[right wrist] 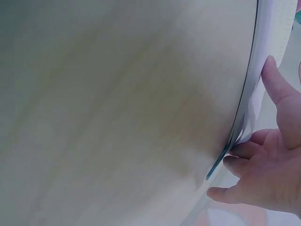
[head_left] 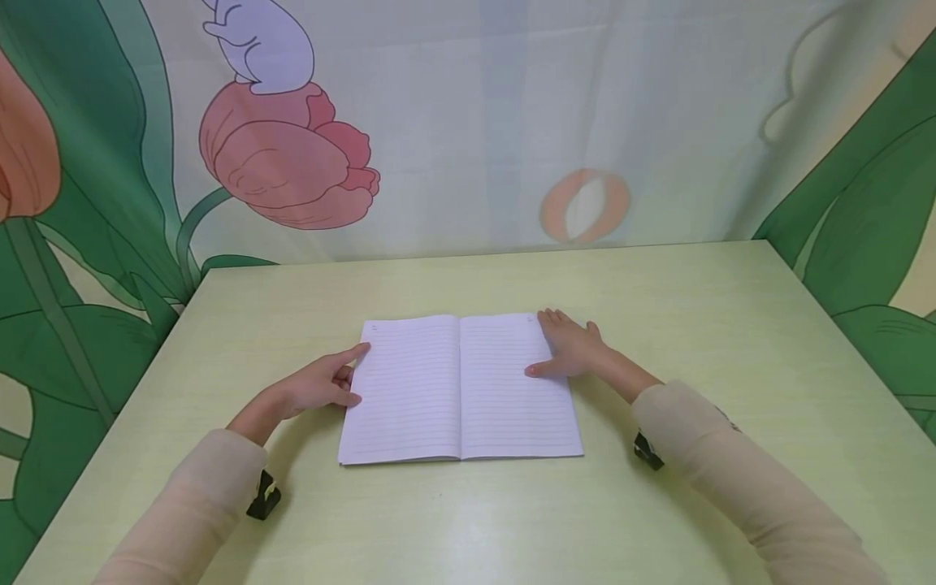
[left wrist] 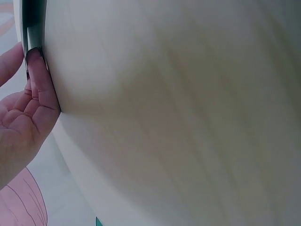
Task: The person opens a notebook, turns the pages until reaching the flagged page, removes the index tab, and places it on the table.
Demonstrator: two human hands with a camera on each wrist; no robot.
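An open notebook (head_left: pixel 398 390) with blank lined pages lies flat on the table, its spine running away from me. My left hand (head_left: pixel 318 384) holds its left edge. The thumb and index finger rest at the page edge, and the other fingers curl in at the side; in the left wrist view the fingertips tuck beneath the dark cover (left wrist: pixel 34 19). On the right page lies my right hand (head_left: pixel 574 345), its fingers stretched over the upper right corner and its thumb on the lines. A teal cover corner (right wrist: pixel 215 165) shows by those fingers in the right wrist view.
The pale wooden table (head_left: pixel 468 528) extends around the notebook on all sides. Behind it hangs a printed curtain (head_left: pixel 453 138) with tulips and leaves. Black wrist devices (head_left: pixel 265 496) show below both light sleeves.
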